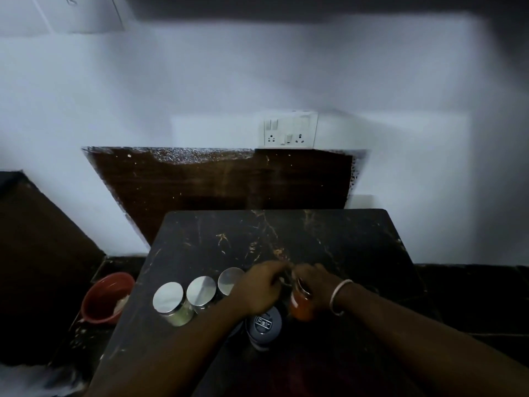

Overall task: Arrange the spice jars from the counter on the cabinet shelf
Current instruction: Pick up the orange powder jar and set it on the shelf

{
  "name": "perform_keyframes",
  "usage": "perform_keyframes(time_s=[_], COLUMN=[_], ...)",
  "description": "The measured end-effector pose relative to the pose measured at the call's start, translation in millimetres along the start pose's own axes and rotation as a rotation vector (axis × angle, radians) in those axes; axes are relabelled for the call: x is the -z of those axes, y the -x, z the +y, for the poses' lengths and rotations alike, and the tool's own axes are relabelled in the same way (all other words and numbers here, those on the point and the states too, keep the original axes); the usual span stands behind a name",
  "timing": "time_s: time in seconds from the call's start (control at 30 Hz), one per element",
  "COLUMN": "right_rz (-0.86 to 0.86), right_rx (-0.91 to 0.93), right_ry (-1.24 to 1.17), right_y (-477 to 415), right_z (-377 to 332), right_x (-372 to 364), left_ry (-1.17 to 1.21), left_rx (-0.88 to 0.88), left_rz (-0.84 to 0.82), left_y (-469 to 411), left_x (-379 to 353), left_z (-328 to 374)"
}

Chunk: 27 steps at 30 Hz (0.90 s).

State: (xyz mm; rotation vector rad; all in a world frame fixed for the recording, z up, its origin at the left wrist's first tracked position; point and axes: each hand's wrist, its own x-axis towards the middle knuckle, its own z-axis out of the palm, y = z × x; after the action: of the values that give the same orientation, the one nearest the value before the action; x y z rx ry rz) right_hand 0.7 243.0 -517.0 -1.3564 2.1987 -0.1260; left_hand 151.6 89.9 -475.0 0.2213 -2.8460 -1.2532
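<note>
Dark marble with pale veins made up the bench (329,233), and nearest its front edge stood a grey-lidded jar (264,325), upright, just under the left wrist. Beyond it the right hand (313,282) was wrapped around an orange-filled jar (300,306), its long axis roughly vertical and the lid end tipped slightly away. The left hand (260,285) was curled beside it, touching the right, its own hold hidden. Toward the bench's left edge three silver-lidded jars (200,290) stood upright in a row, nearer the left hand. No cabinet shelf showed clearly; a lift upward seemed needed.
</note>
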Motion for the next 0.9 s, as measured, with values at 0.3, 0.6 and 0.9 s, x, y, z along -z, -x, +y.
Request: perform_keyframes(time_s=[0.3,0.6,0.9], right_rz=[0.16,0.734,0.888], right_rx=[0.485,0.765,0.662], right_ry=[-0.55,-1.461,-1.419], right_y=[82.5,104.9,126.5], right_z=[-70.4,-133.4,-148.5], right_x=[169.3,150.5,167.6], left_ry=[0.687,1.001,1.105], left_rx=[-0.17,-0.305,-0.317], left_rz=[-0.077,0.324,0.409], left_y=[0.7,16.8,24.5], left_x=[83.4,109.5,102.3], left_z=[72.0,181.0,202.1])
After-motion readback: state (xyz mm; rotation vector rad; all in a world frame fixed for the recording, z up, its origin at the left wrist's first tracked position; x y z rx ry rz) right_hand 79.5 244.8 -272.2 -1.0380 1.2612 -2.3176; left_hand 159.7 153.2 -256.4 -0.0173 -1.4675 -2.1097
